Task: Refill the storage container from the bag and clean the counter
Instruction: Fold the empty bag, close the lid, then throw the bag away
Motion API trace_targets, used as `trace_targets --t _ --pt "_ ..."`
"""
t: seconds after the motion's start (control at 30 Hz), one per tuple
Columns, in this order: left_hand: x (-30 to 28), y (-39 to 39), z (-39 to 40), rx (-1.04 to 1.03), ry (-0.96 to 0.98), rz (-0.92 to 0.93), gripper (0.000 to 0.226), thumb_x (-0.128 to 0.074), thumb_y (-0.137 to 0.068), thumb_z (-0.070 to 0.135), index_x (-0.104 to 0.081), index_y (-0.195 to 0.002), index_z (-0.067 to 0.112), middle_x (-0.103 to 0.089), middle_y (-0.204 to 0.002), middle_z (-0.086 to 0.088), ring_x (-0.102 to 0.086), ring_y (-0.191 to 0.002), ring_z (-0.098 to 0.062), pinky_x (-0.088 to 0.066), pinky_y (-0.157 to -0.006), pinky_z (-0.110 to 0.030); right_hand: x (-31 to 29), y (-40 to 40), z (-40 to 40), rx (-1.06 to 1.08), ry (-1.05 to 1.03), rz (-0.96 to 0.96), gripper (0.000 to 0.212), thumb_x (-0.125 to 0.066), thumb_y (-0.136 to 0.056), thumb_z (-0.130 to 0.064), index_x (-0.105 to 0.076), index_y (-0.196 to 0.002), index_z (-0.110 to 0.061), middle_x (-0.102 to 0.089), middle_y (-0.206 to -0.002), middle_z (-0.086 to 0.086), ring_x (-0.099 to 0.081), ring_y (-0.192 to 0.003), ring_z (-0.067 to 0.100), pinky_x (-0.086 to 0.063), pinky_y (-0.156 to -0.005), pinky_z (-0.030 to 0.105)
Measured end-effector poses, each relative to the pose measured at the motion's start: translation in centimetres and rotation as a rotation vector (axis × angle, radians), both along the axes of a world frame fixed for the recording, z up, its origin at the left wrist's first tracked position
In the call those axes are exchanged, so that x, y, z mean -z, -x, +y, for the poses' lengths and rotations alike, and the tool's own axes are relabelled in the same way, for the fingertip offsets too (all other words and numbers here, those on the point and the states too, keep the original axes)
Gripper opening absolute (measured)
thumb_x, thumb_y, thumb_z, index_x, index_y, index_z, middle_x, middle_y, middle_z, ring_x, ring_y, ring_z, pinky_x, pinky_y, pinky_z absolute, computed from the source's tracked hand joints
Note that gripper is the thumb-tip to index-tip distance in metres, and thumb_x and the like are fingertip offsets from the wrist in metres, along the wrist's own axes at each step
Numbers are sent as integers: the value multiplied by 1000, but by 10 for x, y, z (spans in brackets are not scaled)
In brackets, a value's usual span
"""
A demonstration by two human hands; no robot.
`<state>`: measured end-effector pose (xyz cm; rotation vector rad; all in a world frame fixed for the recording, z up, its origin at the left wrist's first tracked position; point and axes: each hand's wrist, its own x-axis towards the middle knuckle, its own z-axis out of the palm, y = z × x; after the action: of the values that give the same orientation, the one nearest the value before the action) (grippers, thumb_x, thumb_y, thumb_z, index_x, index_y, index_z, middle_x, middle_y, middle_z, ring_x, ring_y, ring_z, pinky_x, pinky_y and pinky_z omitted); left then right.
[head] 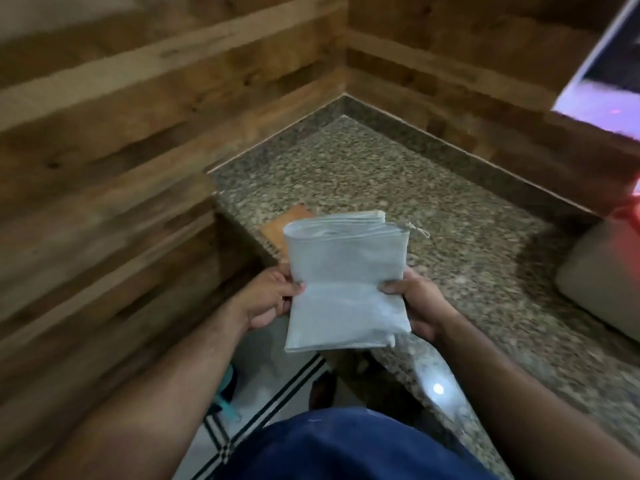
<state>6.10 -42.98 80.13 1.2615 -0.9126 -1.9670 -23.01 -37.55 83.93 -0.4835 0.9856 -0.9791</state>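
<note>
The folded white bag (346, 282) was held above the near edge of the granite counter (433, 209), its long axis pointing away from the person. The left hand (266, 299) and right hand (415, 303) pinched its two sides.

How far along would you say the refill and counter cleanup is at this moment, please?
Done, apparently: the white bag looks flat and folded, so it may be emptied; no storage container is in view to confirm. In hand: the left hand and right hand grip its sides above the granite counter edge. Left: putting it away, and any wiping.
</note>
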Motion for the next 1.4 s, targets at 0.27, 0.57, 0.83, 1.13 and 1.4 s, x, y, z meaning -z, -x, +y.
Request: trace_targets --t 0.27,0.57,0.83,1.13,1.4 --pt "20 -108 109 -433 -95 -86 20 -65 -85 -20 -79 -97 -12 -82 -113 -16 -80 -95 -32 -66 -78 -39 54 -103 8 -285 -302 -143 46 -48 -95 -38 -70 -118 -5 -65 -125 22 -65 -111 42 -49 -101 58" --pt "40 -227 178 -552 -1 -184 26 -61 -91 -16 -76 -112 -12 -81 -124 -8 -78 -111 -24 -63 -84 -29 50 -240 5 -772 -197 183 29 -68 -76 5 -81 -101 0 -76 -111 25 -76 -85 37 -64 -68 40" --pt "52 -379 211 -168 -42 -351 58 -84 -85 29 -66 -139 17 -78 -125 -10 -74 -108 -21 -59 -91 -33 93 -386 6 -938 1 432 74 -76 -69 10 -60 -138 -10 -70 -130 23 -70 -115 43 -64 -91 50" --pt "151 -456 209 91 -89 -623 51 -96 -74 37 -68 -115 24 -73 -114 3 -72 -107 -18 -53 -83 -24 198 -508 4 -977 -68 641 62 -86 -72 -12 -66 -131 -10 -75 -123 19 -74 -109 35 -64 -90 48" --pt "306 -492 215 -261 -298 -669 47 -89 -75 33 -71 -117 24 -76 -117 -7 -73 -111 -32 -61 -92 -44 374 -521 8 -708 -413 901 12 -66 -104 -18 -63 -93 -18 -63 -99 9 -59 -81 16 -54 -81 38"
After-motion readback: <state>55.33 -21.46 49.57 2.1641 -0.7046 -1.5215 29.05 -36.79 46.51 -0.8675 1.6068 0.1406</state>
